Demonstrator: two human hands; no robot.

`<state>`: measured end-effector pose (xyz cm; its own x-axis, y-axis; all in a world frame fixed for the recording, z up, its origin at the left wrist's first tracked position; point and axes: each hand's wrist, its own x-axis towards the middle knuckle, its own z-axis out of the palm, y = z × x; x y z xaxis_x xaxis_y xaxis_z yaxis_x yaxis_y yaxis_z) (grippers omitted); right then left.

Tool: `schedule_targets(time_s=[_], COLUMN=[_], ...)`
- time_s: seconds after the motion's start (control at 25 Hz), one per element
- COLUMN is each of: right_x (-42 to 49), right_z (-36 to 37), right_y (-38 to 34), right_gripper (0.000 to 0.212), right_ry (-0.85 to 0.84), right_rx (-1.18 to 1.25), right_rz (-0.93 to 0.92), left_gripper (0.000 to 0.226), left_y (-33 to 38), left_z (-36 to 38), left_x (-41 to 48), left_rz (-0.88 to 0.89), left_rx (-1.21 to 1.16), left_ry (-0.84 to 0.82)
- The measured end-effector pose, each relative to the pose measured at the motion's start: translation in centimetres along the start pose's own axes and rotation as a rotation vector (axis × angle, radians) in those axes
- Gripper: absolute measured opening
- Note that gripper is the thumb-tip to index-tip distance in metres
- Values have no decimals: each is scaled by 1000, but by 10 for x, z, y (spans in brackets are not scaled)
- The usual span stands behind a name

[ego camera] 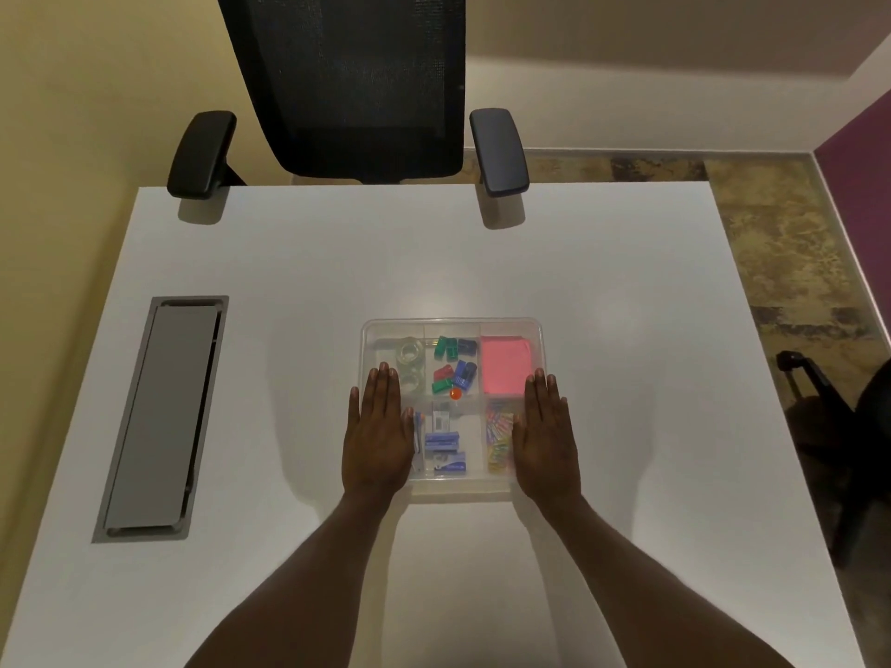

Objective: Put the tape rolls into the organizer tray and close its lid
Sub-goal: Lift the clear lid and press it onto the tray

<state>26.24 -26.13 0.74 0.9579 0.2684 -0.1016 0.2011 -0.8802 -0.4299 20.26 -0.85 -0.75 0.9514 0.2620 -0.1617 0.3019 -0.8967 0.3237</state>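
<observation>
A clear plastic organizer tray [452,324] sits in the middle of the white desk, its clear lid lying flat on top. Through the lid I see clear tape rolls [410,353] in the far left compartment. My left hand [378,433] lies flat, palm down, on the lid's left side with the fingers together. On the lid's right side, my right hand [547,438] lies flat in the same way. Neither hand holds anything.
Other compartments hold coloured clips [453,364], a pink note pad [506,365], staple boxes [444,448] and paper clips [499,438]. A grey cable hatch [161,419] is set into the desk at left. A black office chair [354,84] stands beyond the far edge.
</observation>
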Motion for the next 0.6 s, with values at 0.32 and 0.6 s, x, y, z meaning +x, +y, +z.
schedule_targets(time_s=[0.32, 0.6], right_x=[3, 3], right_z=[5, -17], right_y=[4, -1], right_gripper=[62, 60], right_ry=[83, -54], right_rx=[68, -160], right_rz=[5, -49], left_gripper=[65, 64], left_y=[-1, 7], left_z=[0, -23], left_x=[3, 4], left_rz=[-11, -23], left_rx=[-43, -110], left_ry=[-9, -46])
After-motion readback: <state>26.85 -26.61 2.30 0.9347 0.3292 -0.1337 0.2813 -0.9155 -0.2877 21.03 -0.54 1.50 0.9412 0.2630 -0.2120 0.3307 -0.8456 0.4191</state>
